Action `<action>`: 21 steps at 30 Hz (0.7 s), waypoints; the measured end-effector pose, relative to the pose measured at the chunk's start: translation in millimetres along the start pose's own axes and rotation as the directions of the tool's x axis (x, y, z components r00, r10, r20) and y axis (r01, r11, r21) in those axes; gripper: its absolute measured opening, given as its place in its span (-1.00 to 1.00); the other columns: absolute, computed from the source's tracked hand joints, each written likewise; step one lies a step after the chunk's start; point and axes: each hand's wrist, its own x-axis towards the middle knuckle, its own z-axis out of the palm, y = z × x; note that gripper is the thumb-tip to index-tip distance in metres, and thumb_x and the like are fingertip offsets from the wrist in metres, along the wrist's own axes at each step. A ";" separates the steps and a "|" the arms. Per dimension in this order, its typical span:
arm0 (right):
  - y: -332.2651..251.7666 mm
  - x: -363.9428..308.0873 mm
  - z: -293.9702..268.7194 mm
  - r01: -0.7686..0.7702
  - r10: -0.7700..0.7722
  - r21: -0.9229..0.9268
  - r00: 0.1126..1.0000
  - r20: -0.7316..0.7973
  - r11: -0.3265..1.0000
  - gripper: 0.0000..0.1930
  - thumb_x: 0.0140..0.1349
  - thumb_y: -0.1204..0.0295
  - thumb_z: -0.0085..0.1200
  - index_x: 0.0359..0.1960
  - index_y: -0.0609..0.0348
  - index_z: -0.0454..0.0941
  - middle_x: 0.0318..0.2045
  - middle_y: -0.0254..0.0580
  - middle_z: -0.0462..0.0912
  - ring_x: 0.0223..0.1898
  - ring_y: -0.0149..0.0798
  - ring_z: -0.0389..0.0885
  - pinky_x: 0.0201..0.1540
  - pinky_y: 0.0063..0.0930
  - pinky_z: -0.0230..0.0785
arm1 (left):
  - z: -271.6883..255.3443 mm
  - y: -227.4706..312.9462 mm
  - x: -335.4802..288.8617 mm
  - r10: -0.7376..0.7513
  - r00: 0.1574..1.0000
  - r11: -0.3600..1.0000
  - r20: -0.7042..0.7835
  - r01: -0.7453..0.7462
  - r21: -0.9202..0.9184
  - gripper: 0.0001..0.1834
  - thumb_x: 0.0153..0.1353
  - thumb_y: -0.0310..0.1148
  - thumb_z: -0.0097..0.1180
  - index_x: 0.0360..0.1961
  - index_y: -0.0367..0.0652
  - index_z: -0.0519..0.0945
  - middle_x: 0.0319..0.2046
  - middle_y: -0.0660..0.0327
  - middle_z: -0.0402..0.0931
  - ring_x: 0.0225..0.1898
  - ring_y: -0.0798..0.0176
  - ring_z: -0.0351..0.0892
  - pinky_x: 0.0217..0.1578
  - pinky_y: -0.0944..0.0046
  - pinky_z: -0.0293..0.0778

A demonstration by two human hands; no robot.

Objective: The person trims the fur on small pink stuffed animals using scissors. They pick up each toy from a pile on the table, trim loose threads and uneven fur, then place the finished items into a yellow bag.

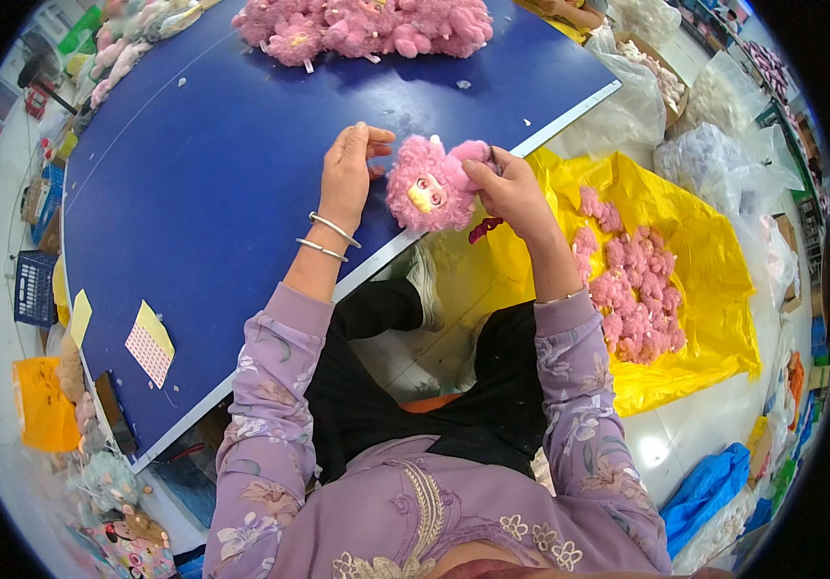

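A pink curly-haired plush toy (431, 183) with a pale face and yellow muzzle hangs tilted over the table's near edge. My right hand (511, 188) grips it by its pink body, thumb on top, with the head pointing left. Just left of the toy's head is my left hand (352, 164), its fingers loosely bent and apart, with nothing visible in them. A small dark red curled strip (484, 230) shows below my right hand; whether it is attached to anything I cannot tell.
More pink plush toys (367, 27) are heaped at the far side of the blue table (212, 203). A sticker sheet (150, 344) lies on its left. On the floor at right, pink plush pieces (639, 294) rest on yellow plastic sheeting (714, 270). A blue crate (36, 288) stands left.
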 end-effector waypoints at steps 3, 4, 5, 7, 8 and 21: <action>-0.3 -2.6 -4.0 0.032 -0.029 0.130 0.999 -0.022 0.991 -0.78 0.25 0.29 0.13 -0.21 0.17 0.52 -0.59 -0.53 0.38 -0.69 -0.65 0.16 -0.67 -0.70 -0.07 | 6.6 5.6 -6.7 -0.175 0.974 0.976 0.146 0.191 -0.104 -0.61 0.37 -0.12 -0.07 -0.01 -0.23 0.46 -0.24 0.19 0.55 -0.30 0.44 0.50 -0.35 0.38 0.49; -1.3 -3.5 -5.8 0.037 -0.032 0.159 0.999 -0.030 0.987 -0.78 0.27 0.28 0.12 -0.21 0.16 0.50 -0.59 -0.53 0.37 -0.69 -0.65 0.15 -0.67 -0.70 -0.09 | 10.5 7.6 -11.5 -0.119 0.969 0.993 0.218 0.117 0.022 -0.58 0.35 -0.13 -0.02 0.04 -0.24 0.42 -0.26 0.20 0.54 -0.35 0.45 0.50 -0.42 0.42 0.47; -0.7 -3.9 -7.7 0.044 -0.037 0.164 0.998 -0.046 0.985 -0.79 0.26 0.29 0.13 -0.21 0.15 0.51 -0.59 -0.55 0.36 -0.69 -0.66 0.16 -0.67 -0.70 -0.08 | 15.3 10.0 -17.8 -0.073 0.953 0.989 0.295 0.032 0.141 -0.53 0.32 -0.13 0.03 0.09 -0.26 0.38 -0.27 0.21 0.53 -0.39 0.46 0.50 -0.49 0.45 0.45; 0.6 -6.0 -12.1 0.058 -0.045 0.173 0.996 -0.082 0.983 -0.80 0.24 0.31 0.15 -0.21 0.13 0.52 -0.60 -0.58 0.36 -0.70 -0.66 0.18 -0.67 -0.69 -0.06 | 18.2 11.7 -21.6 -0.067 0.886 0.976 0.458 -0.038 0.216 -0.43 0.26 -0.20 0.16 0.17 -0.30 0.32 -0.30 0.25 0.50 -0.53 0.50 0.46 -0.65 0.55 0.35; -0.1 -8.5 -15.9 0.065 -0.053 0.176 0.996 -0.075 0.982 -0.81 0.24 0.31 0.14 -0.22 0.12 0.52 -0.60 -0.57 0.36 -0.70 -0.66 0.17 -0.67 -0.70 -0.06 | 20.0 12.6 -23.1 -0.072 0.878 0.981 0.474 -0.024 0.193 -0.43 0.26 -0.20 0.16 0.17 -0.30 0.31 -0.30 0.25 0.50 -0.53 0.51 0.46 -0.65 0.55 0.35; -0.1 -6.9 -93.8 0.166 -0.093 0.426 0.978 -0.187 0.889 -0.58 0.40 0.14 -0.20 -0.06 0.28 0.49 -0.32 -0.20 0.65 -0.80 -0.61 0.05 -0.75 -0.68 -0.13 | 55.4 -2.0 116.6 0.321 0.870 0.833 0.373 -0.447 0.326 -0.43 0.19 -0.20 0.18 0.10 -0.37 0.38 -0.23 0.10 0.59 -0.26 0.24 0.58 -0.20 0.30 0.49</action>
